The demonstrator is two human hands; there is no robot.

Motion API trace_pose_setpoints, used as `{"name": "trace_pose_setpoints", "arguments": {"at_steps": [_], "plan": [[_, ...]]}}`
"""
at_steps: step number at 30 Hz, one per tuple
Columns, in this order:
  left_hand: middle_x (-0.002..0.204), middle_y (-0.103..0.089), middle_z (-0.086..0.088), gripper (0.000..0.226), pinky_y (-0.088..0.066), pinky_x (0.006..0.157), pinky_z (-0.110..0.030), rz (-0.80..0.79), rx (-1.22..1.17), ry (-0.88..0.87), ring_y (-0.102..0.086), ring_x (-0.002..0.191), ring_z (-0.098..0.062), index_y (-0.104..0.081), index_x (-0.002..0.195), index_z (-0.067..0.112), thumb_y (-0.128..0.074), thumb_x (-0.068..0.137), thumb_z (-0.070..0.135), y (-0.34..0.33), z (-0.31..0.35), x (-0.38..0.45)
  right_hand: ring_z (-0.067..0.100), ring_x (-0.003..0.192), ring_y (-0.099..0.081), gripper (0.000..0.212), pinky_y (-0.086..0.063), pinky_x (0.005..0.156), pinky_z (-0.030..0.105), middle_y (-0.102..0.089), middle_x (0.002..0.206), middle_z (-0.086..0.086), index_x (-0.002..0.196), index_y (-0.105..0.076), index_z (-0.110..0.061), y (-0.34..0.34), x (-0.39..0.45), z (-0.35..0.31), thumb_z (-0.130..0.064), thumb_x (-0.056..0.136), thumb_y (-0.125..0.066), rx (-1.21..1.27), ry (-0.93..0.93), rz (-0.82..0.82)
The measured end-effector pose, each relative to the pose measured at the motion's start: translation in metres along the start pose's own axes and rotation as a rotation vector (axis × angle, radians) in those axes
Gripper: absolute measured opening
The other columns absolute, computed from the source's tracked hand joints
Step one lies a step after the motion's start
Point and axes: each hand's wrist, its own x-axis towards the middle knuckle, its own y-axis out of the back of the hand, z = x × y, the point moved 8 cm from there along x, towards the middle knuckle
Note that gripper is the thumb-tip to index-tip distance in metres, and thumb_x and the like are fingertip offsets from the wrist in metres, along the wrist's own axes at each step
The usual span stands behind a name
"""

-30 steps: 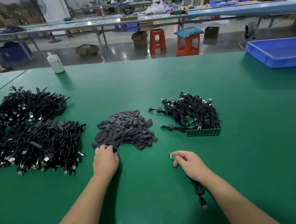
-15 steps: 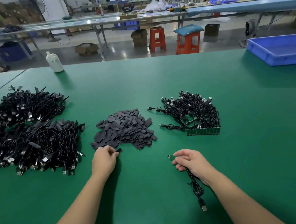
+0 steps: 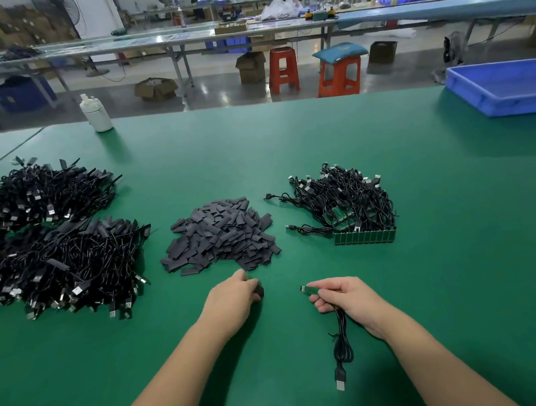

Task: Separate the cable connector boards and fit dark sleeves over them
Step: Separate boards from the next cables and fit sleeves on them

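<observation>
My right hand (image 3: 344,297) pinches a small green connector board (image 3: 309,289) whose black cable (image 3: 342,346) hangs down to a USB plug near the table's front. My left hand (image 3: 231,299) holds a dark sleeve (image 3: 259,290) just below the heap of dark sleeves (image 3: 220,235). The two hands are a short gap apart, the board's tip pointing left toward the sleeve. To the right of the heap lies a bundle of cables still joined to a strip of green boards (image 3: 365,237).
Two big piles of black sleeved cables (image 3: 52,256) fill the left of the green table (image 3: 461,249). A white bottle (image 3: 96,113) stands at the far edge, a blue tray (image 3: 507,86) at the far right. Stools and benches are beyond the table.
My left hand has lifted a sleeve from the heap's front edge and drawn it back and to the right. My right hand has risen slightly with the board, its cable now hanging straight.
</observation>
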Motion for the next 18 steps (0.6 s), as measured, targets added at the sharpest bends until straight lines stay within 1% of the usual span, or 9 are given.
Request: {"name": "trace_pose_setpoints", "arguments": {"at_steps": [2, 3, 5, 7, 9, 10, 13, 16, 18], "plan": [[0.101, -0.046, 0.005, 0.025, -0.041, 0.068, -0.028, 0.024, 0.024, -0.030, -0.059, 0.094, -0.022, -0.063, 0.117, 0.027, -0.055, 0.096, 0.038, 0.005, 0.000, -0.001, 0.016, 0.093, -0.072, 0.027, -0.056, 0.083, 0.022, -0.077, 0.100, 0.005, 0.113, -0.070, -0.018, -0.003, 0.000, 0.000, -0.001, 0.094, -0.062, -0.003, -0.011, -0.027], [0.106, -0.051, 0.006, 0.027, -0.043, 0.072, -0.028, 0.037, -0.014, -0.047, -0.058, 0.097, -0.020, -0.064, 0.120, 0.030, -0.057, 0.095, 0.039, 0.007, 0.001, -0.002, 0.017, 0.095, -0.073, 0.028, -0.056, 0.083, 0.022, -0.077, 0.100, 0.004, 0.113, -0.069, -0.018, -0.005, 0.001, 0.000, 0.000, 0.092, -0.064, -0.008, -0.016, -0.037], [0.109, -0.058, 0.009, 0.028, -0.046, 0.081, -0.027, 0.052, -0.199, -0.072, -0.058, 0.100, -0.015, -0.067, 0.120, 0.031, -0.062, 0.093, 0.037, 0.012, 0.004, -0.003, 0.017, 0.095, -0.073, 0.028, -0.056, 0.081, 0.022, -0.077, 0.100, 0.004, 0.113, -0.068, -0.016, -0.007, 0.002, 0.000, 0.001, 0.091, -0.065, -0.012, -0.025, -0.047], [0.100, -0.061, 0.011, 0.027, -0.044, 0.082, -0.020, 0.058, -0.386, -0.082, -0.059, 0.093, -0.011, -0.071, 0.117, 0.026, -0.067, 0.091, 0.034, 0.014, 0.009, -0.006, 0.015, 0.086, -0.073, 0.024, -0.056, 0.077, 0.022, -0.077, 0.098, 0.005, 0.114, -0.068, -0.013, -0.008, 0.003, 0.000, -0.001, 0.093, -0.064, -0.021, -0.034, -0.041], [0.093, -0.063, 0.013, 0.026, -0.038, 0.077, -0.006, 0.073, -0.476, -0.099, -0.057, 0.087, -0.005, -0.073, 0.113, 0.024, -0.069, 0.089, 0.033, 0.015, 0.016, -0.008, 0.011, 0.073, -0.068, 0.019, -0.055, 0.070, 0.022, -0.077, 0.094, 0.006, 0.113, -0.069, -0.012, -0.009, 0.004, 0.000, -0.008, 0.096, -0.061, -0.054, -0.040, -0.033], [0.092, -0.065, 0.013, 0.024, -0.036, 0.076, -0.003, 0.083, -0.495, -0.112, -0.058, 0.085, -0.003, -0.074, 0.111, 0.023, -0.070, 0.089, 0.032, 0.015, 0.020, -0.009, 0.010, 0.068, -0.065, 0.017, -0.055, 0.067, 0.022, -0.077, 0.092, 0.006, 0.112, -0.070, -0.012, -0.010, 0.005, -0.001, -0.011, 0.097, -0.060, -0.069, -0.041, -0.029], [0.090, -0.069, 0.011, 0.019, -0.038, 0.075, -0.004, 0.121, -0.513, -0.156, -0.059, 0.082, -0.001, -0.076, 0.106, 0.025, -0.071, 0.088, 0.030, 0.015, 0.028, -0.011, 0.009, 0.062, -0.061, 0.016, -0.054, 0.063, 0.024, -0.077, 0.089, 0.006, 0.109, -0.071, -0.013, -0.009, 0.006, 0.000, -0.013, 0.098, -0.059, -0.068, -0.052, -0.006], [0.086, -0.065, 0.017, 0.016, -0.041, 0.075, -0.008, 0.160, -0.530, -0.166, -0.056, 0.079, 0.004, -0.075, 0.103, 0.029, -0.071, 0.088, 0.030, 0.015, 0.035, -0.013, 0.010, 0.062, -0.061, 0.016, -0.054, 0.063, 0.025, -0.077, 0.089, 0.007, 0.110, -0.071, -0.011, -0.008, 0.008, 0.000, -0.012, 0.098, -0.060, -0.048, -0.071, 0.002], [0.087, -0.066, 0.018, 0.016, -0.044, 0.076, -0.011, 0.184, -0.561, -0.169, -0.058, 0.082, 0.005, -0.074, 0.103, 0.032, -0.071, 0.087, 0.030, 0.016, 0.039, -0.014, 0.010, 0.062, -0.061, 0.016, -0.054, 0.063, 0.025, -0.077, 0.089, 0.008, 0.110, -0.070, -0.010, -0.008, 0.009, 0.001, -0.012, 0.098, -0.060, -0.039, -0.080, 0.006]]}}
